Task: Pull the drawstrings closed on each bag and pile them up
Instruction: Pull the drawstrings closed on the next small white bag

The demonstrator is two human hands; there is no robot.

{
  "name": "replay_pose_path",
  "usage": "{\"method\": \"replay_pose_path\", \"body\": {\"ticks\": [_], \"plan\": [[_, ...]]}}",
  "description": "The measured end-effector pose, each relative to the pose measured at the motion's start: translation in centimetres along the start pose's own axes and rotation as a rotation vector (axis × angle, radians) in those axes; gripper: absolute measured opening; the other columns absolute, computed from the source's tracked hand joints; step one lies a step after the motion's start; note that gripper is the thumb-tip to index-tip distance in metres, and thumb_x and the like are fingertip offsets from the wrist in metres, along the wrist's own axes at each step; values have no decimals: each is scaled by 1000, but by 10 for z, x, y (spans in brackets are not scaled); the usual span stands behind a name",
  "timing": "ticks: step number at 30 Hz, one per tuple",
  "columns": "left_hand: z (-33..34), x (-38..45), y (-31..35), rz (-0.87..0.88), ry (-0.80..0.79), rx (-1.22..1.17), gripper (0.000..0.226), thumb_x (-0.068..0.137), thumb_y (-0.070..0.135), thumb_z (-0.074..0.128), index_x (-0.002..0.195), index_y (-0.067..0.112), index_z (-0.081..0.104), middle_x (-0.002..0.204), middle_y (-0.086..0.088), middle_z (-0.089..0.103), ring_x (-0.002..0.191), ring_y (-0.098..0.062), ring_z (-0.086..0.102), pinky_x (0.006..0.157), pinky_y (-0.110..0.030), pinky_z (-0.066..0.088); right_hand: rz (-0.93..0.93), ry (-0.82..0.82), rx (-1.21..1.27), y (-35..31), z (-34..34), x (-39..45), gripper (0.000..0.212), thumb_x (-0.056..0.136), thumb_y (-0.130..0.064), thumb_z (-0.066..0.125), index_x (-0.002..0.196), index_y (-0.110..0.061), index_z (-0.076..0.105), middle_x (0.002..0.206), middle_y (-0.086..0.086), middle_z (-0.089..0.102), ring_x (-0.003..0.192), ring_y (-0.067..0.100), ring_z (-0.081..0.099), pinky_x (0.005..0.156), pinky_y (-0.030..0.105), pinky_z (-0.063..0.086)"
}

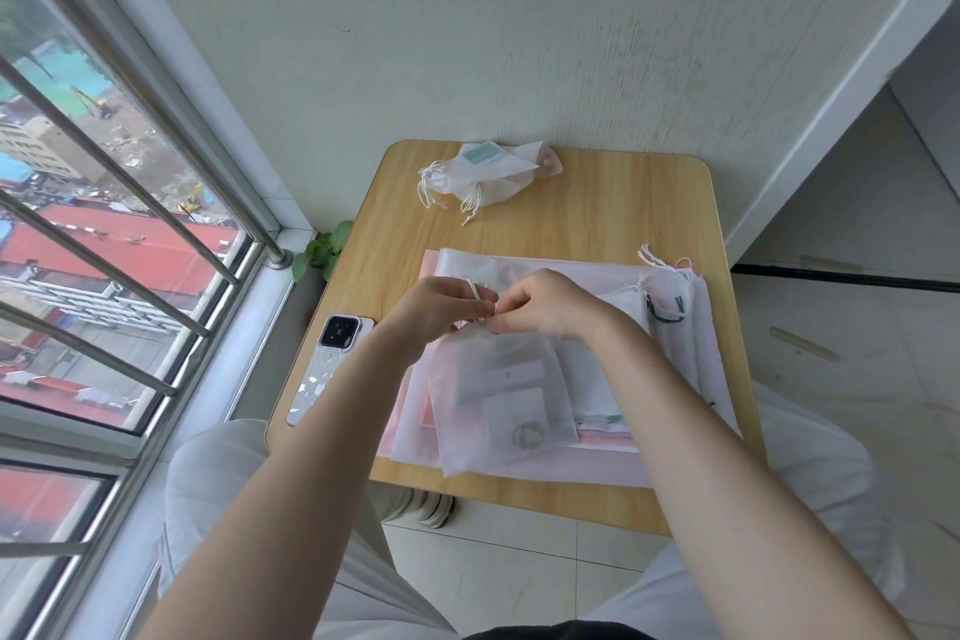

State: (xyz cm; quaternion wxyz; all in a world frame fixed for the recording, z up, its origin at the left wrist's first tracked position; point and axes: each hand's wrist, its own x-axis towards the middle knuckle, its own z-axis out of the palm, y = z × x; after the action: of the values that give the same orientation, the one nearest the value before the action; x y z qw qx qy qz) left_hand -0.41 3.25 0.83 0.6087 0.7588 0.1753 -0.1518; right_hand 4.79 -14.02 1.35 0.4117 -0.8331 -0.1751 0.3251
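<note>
A translucent white drawstring bag with cards and a small ring-shaped item inside hangs over the flat stack of pink and white bags on the wooden table. My left hand pinches the white drawstring at the bag's gathered mouth. My right hand pinches the mouth right beside it, fingertips nearly touching the left. At the table's far edge lies a small pile of closed white bags with cords trailing.
A phone lies on the table's left edge near my left forearm. A window with metal bars runs along the left. A green plant leaf shows by the sill. The wall stands behind the table.
</note>
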Motion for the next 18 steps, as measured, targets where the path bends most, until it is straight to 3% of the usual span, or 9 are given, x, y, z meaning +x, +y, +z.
{"method": "replay_pose_path", "body": {"ticks": [4, 8, 13, 16, 18], "plan": [[-1, -2, 0, 31, -2, 82, 22, 82, 6, 75, 102, -1, 72, 96, 9, 74, 76, -8, 65, 72, -21, 50, 16, 158, 47, 6, -7, 5, 9, 84, -17, 66, 88, -15, 74, 82, -10, 67, 79, 6, 60, 69, 22, 48], [4, -3, 0, 129, 69, 152, 19, 81, 4, 75, 87, 22, 75, 89, -2, 76, 76, -4, 68, 76, -18, 53, 3, 114, 126, 10, 0, 10, 15, 86, -2, 60, 92, -14, 65, 83, -5, 71, 74, 3, 61, 65, 17, 43], [14, -2, -6, 318, 300, 365, 16, 80, 7, 75, 86, 21, 76, 80, 10, 73, 73, 1, 67, 71, -12, 49, 45, 142, 266, 16, 12, 15, 10, 87, -15, 71, 96, -11, 69, 83, -1, 67, 71, 6, 59, 65, 16, 43], [19, -3, -10, 354, 394, 374, 9, 79, 13, 77, 86, 18, 76, 73, 16, 69, 66, 8, 61, 68, -10, 45, 70, 65, 330, 14, 11, 14, 11, 88, -21, 72, 94, -12, 72, 72, -6, 62, 55, -1, 52, 54, 13, 40], [21, -3, -12, 361, 416, 358, 6, 79, 14, 77, 84, 18, 75, 67, 20, 65, 61, 7, 60, 64, -12, 43, 97, 3, 406, 16, 10, 13, 9, 89, -22, 71, 95, -17, 73, 78, -3, 61, 62, 3, 51, 58, 15, 40]]}}
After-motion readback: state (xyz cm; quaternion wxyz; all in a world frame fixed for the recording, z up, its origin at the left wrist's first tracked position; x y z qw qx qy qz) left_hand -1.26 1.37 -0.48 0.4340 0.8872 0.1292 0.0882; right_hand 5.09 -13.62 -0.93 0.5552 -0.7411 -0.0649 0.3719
